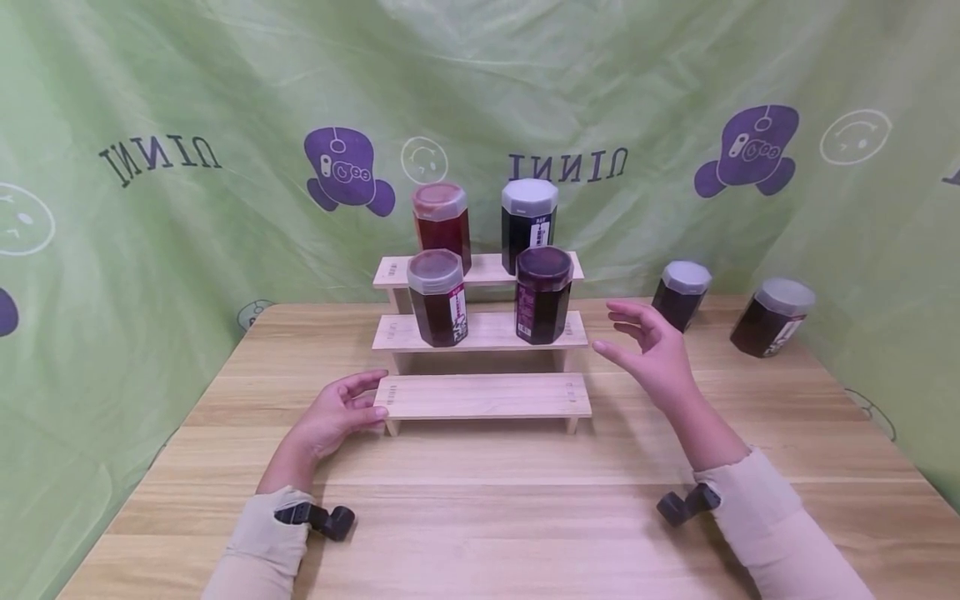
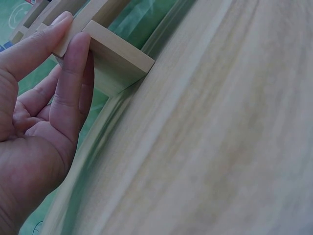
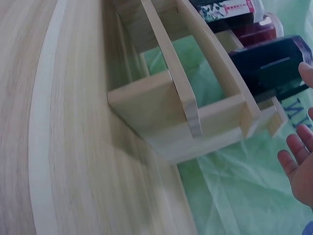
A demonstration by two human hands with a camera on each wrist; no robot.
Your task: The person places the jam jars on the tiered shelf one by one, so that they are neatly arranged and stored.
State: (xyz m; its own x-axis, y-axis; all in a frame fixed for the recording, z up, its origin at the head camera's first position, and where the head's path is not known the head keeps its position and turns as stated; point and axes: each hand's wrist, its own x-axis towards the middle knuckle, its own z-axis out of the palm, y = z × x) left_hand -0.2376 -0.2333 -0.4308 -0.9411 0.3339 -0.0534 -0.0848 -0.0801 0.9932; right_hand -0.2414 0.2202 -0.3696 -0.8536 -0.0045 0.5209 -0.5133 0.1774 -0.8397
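A three-step wooden stand (image 1: 483, 396) sits on the table. At the left end of its lowest step, my left hand (image 1: 341, 417) pinches the board; in the left wrist view the thumb and fingers of this hand (image 2: 44, 107) meet at the board's corner. Raised to the right of the middle step is my right hand (image 1: 656, 354), thumb and fingers spread apart, holding nothing. The middle step bears a jar with a dark purple lid (image 1: 543, 296) and a jar with a pale translucent lid (image 1: 437, 300). On the top step stand a red jar (image 1: 442, 229) and a white-lidded dark jar (image 1: 528, 221).
Two more dark jars, one nearer the stand (image 1: 681, 296) and one farther right (image 1: 772, 318), stand at the table's back right. Behind the wooden table (image 1: 480, 525) hangs a green printed cloth (image 1: 247, 75). A small black camera is strapped on each sleeve.
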